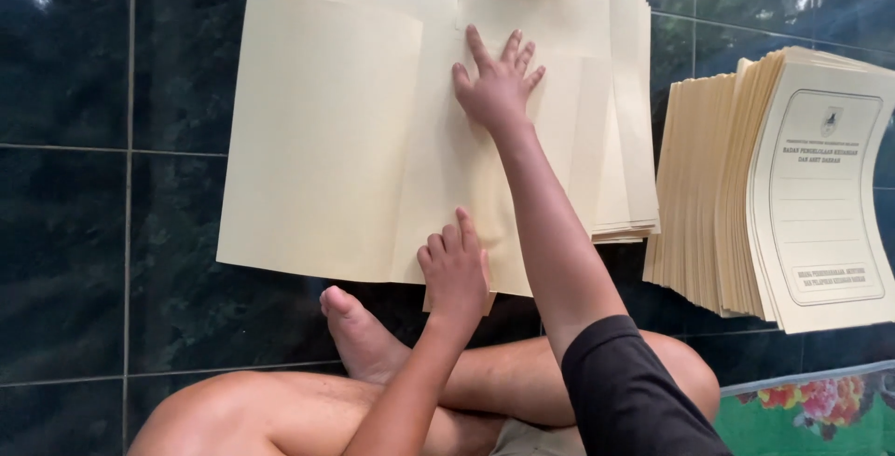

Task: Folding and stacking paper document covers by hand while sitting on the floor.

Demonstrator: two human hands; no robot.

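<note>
The cream folder sheet (354,139) lies opened flat on the dark tiled floor (93,232), on top of a pile of unfolded sheets (625,102), likely so it can be creased. To the right leans a stack of folded, printed folders (746,195). The right hand (496,88) presses down with fingers spread, gripping nothing. The left hand (454,269), fingers loosely curled, pins the near edge.

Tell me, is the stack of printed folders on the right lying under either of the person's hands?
No, the printed folders lie untouched at the right, while the right hand and left hand press the blank cream sheets.
</note>
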